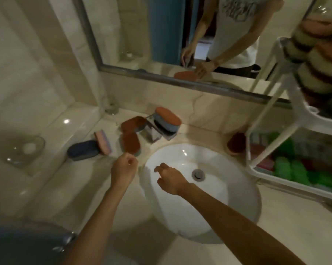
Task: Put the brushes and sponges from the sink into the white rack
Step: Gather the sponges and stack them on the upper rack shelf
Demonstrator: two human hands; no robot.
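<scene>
Left hand [124, 168], fingers loosely curled and empty, hovers beside a brown sponge [130, 143] on the counter [75, 180]; right hand [169, 177] (likewise empty) hangs over the sink [228, 197]. The white rack [304, 111] stands right

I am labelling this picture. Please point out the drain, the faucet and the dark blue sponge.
drain [198, 174]: head view, on its metal centre.
faucet [152, 134]: head view, on its chrome body.
dark blue sponge [83, 150]: head view, on its top face.
</scene>
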